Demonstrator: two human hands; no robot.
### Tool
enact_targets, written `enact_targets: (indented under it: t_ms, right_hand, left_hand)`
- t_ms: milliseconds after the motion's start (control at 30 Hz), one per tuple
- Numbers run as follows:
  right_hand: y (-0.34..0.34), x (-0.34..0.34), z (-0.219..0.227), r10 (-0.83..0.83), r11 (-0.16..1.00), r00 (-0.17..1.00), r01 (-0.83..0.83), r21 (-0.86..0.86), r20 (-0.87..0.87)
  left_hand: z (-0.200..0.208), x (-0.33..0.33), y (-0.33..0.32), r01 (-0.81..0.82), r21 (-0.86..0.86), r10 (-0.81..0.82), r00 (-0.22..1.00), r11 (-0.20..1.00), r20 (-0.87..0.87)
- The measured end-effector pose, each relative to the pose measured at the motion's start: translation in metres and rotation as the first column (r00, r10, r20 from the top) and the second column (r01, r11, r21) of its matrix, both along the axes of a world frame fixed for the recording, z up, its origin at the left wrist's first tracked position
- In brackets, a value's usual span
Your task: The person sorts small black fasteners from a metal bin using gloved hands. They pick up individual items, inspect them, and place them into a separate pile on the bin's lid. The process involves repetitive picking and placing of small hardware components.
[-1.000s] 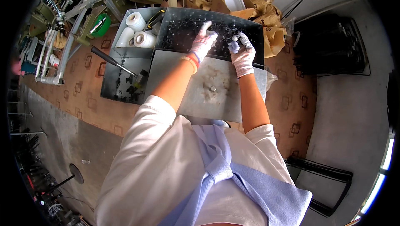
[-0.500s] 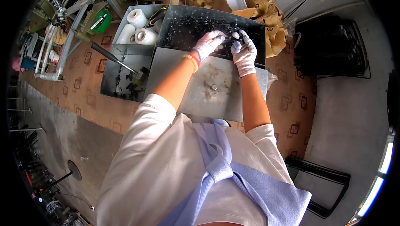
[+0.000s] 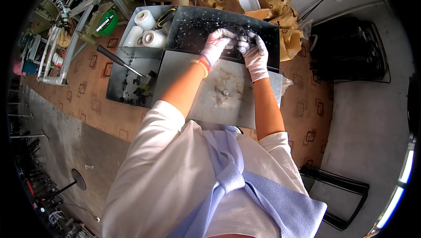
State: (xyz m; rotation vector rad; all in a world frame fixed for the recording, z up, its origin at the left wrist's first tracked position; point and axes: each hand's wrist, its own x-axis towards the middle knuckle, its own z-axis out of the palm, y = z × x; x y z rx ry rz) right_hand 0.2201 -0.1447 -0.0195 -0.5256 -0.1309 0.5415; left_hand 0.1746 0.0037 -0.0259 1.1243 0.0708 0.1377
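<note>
Both my hands are in white gloves over the large compartment of a grey metal bin (image 3: 188,14), which holds many small black parts (image 3: 197,30). My left hand (image 3: 217,44) is closed, fingertips pinched together toward the right hand; what lies between them is too small to make out. Close beside it, my right hand (image 3: 254,50) has its fingers curled in around something small and dark that I cannot name. A flat metal plate (image 3: 206,102) with a short round peg (image 3: 225,92) lies below my wrists, between me and the parts.
White rolls (image 3: 154,39) and a yellow-black cutter (image 3: 166,16) sit in the upper left compartment. A hammer (image 3: 127,67) leans in the lower left one. Crumpled brown paper (image 3: 280,14) lies behind the bin. Black frames (image 3: 351,49) rest at the right, machinery (image 3: 83,14) at far left.
My left hand has turned slightly, its fingers reaching closer to the right hand. The right fingers have curled further in. The bin and other things stay put.
</note>
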Motion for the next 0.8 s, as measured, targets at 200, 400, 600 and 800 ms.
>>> enact_targets:
  t_ms: [200,400,600,800]
  right_hand:
    - [0.013,-0.006,0.000,-0.073,0.970,0.972,0.121,-0.213,0.224]
    - [0.014,-0.007,-0.001,-0.092,0.957,0.966,0.153,-0.248,0.242]
    - [0.019,-0.010,-0.002,-0.032,0.924,0.955,0.141,-0.356,0.293]
    - [0.018,-0.009,-0.003,-0.018,0.908,0.959,0.135,-0.397,0.284]
  left_hand:
    - [-0.001,0.000,-0.001,-0.040,-0.031,0.041,0.999,0.999,0.034]
    - [0.004,0.000,-0.002,-0.061,-0.073,0.060,0.998,0.995,-0.008]
    - [0.002,-0.001,-0.002,-0.077,-0.101,0.077,0.997,0.992,-0.007]
    - [0.002,0.000,-0.005,-0.105,-0.097,0.103,0.994,0.990,-0.029]
